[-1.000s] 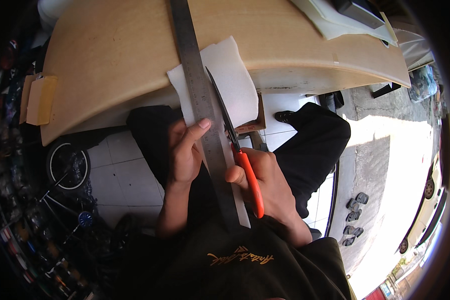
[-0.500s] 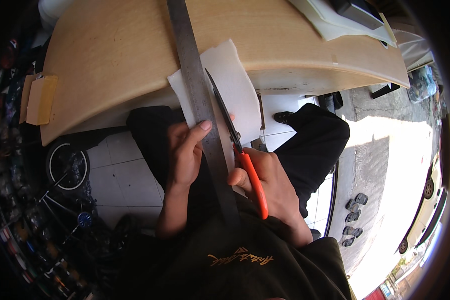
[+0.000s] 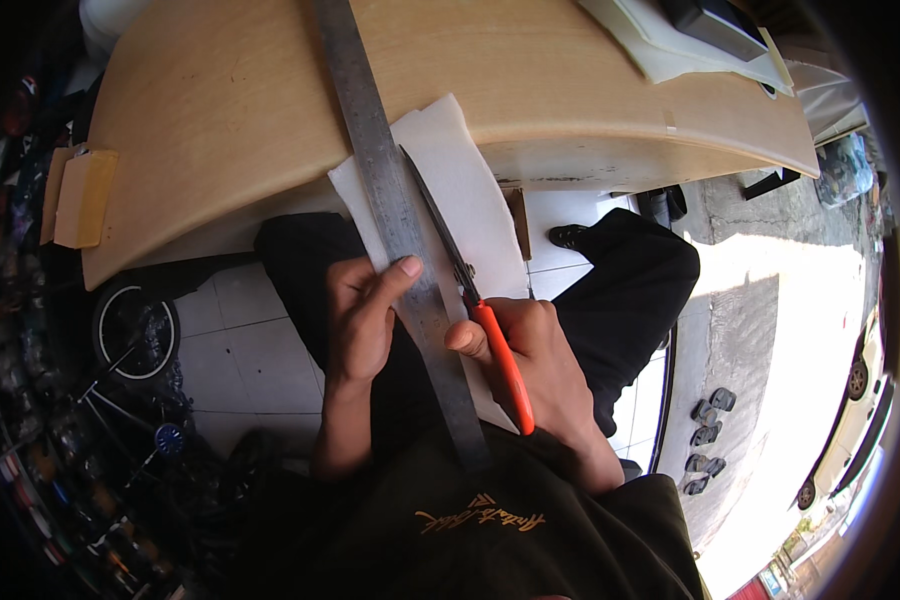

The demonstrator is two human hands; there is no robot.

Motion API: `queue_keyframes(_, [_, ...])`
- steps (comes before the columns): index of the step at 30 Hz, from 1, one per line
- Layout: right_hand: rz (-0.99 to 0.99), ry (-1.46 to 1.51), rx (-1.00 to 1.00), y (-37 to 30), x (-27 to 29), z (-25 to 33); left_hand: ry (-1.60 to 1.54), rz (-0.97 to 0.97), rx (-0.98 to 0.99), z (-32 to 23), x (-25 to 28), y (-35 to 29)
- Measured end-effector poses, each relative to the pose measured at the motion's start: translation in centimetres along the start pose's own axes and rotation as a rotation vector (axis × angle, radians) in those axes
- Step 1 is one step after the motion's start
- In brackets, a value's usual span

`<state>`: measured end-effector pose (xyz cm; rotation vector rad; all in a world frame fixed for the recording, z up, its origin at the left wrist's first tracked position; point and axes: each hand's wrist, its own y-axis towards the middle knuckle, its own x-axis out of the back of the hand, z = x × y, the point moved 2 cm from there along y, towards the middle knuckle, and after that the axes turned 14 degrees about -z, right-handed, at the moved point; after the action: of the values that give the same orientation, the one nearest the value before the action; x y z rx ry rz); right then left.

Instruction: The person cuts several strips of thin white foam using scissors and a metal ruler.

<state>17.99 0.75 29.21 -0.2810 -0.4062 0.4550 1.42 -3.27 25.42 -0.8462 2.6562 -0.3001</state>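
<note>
Below, the right hand point(image 3: 530, 365) gripped the orange handles of a pair of scissors point(image 3: 470, 295), whose dark blades lay nearly shut along the right edge of a long metal ruler point(image 3: 390, 200). The left hand point(image 3: 362, 315) pressed its fingers onto the ruler, thumb tip on the steel, pinning it over a white sheet point(image 3: 460, 200). That sheet hung off the near edge of the wooden desk point(image 3: 230, 100), above the person's dark trousers. At the desk's left end sat a small cardboard piece point(image 3: 82, 197); a bicycle wheel point(image 3: 135, 333) stood on the tiled floor.
</note>
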Motion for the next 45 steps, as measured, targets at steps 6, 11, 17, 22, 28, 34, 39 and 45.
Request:
queue_keyframes(6, [-0.001,0.047,0.076,0.3,0.0,-0.1,0.192,0.047,-0.113,-0.3,0.3,-0.7])
queue_keyframes(11, [0.05,0.097,-0.122,0.3,-0.2,0.0,0.244,0.067,-0.155,-0.3,0.6,-0.9])
queue_keyframes(17, [0.072,0.077,-0.062,0.6,0.0,0.2,0.237,0.059,-0.159,-0.5,0.5,-1.1])
queue_keyframes(22, [0.079,0.069,-0.054,1.0,0.3,0.7,0.216,0.044,-0.147,-0.1,0.9,-0.9])
queue_keyframes(28, [0.022,0.14,-0.08,1.0,-0.3,0.5,0.126,-0.011,-0.094,-0.1,0.6,-1.0])
queue_keyframes(34, [0.029,0.19,-0.031,0.8,0.1,0.2,0.002,0.018,-0.06,-0.9,0.1,-0.9])
queue_keyframes(39, [0.051,0.267,0.123,-0.2,0.5,-0.8,-0.046,0.008,-0.015,-2.0,-0.9,-0.4])
queue_keyframes(45, [0.038,0.392,0.053,2.4,-0.8,-1.7,-0.205,0.082,0.076,-0.3,-1.2,0.8])
